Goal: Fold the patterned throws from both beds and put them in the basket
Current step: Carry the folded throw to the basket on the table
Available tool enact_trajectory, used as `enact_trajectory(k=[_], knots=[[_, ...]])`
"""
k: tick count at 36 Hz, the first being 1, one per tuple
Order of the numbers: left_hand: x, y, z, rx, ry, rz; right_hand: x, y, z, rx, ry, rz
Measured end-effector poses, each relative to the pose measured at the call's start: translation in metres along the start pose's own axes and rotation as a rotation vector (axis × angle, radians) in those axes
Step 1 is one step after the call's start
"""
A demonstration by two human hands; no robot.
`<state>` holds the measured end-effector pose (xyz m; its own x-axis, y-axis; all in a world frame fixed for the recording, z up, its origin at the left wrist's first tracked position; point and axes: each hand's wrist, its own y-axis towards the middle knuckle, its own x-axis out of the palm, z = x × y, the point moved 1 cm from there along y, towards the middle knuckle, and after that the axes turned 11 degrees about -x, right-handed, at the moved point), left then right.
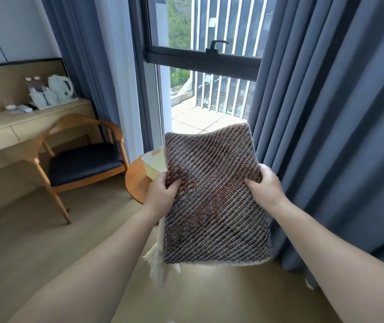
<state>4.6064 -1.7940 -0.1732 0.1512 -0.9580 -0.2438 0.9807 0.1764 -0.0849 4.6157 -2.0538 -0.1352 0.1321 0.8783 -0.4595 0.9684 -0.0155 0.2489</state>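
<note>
so one patterned throw (214, 199) is already folded and held up, pinched at its sides by the left hand (162, 194) and right hand (266, 187), just above the basket (155, 165) on the round tabletop (137, 183), drop-in not yet done

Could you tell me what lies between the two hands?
In the head view, the folded throw spans the gap; the left hand and right hand each grip one side edge of it.

Hotel guest room — a built-in wooden desk (11, 127) carries a kettle (61, 87) and cup set on a tray, with bottled water beside. Wooden armchair (79, 157), small round table (137, 183), full-length grey curtains (326, 113) at a balcony window (205, 54).
</note>
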Motion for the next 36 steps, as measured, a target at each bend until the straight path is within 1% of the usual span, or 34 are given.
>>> enact_trajectory(k=[6, 9, 11, 17, 20, 28, 32, 36], knots=[[-0.02, 0.105, 0.012, -0.019, -0.023, 0.004, 0.039, 0.101, -0.006, -0.017, 0.014, 0.008], [-0.032, 0.15, 0.021, 0.014, 0.02, 0.025, 0.059, 0.143, -0.005, -0.02, 0.018, 0.032], [-0.039, 0.173, 0.025, 0.03, 0.057, 0.06, 0.072, 0.166, -0.002, -0.013, 0.024, 0.029], [-0.052, 0.238, 0.022, -0.02, 0.075, 0.086, 0.105, 0.231, 0.004, -0.008, 0.001, 0.011], [-0.054, 0.265, 0.02, -0.034, 0.078, 0.126, 0.12, 0.262, 0.008, -0.006, -0.01, -0.029], [-0.045, 0.345, 0.014, -0.084, 0.079, 0.178, 0.151, 0.356, 0.039, -0.027, -0.035, -0.117], [-0.028, 0.406, 0.015, -0.144, 0.083, 0.219, 0.163, 0.426, 0.065, -0.062, -0.071, -0.144], [-0.007, 0.471, 0.023, -0.195, 0.061, 0.247, 0.172, 0.505, 0.085, -0.058, -0.08, -0.18]])
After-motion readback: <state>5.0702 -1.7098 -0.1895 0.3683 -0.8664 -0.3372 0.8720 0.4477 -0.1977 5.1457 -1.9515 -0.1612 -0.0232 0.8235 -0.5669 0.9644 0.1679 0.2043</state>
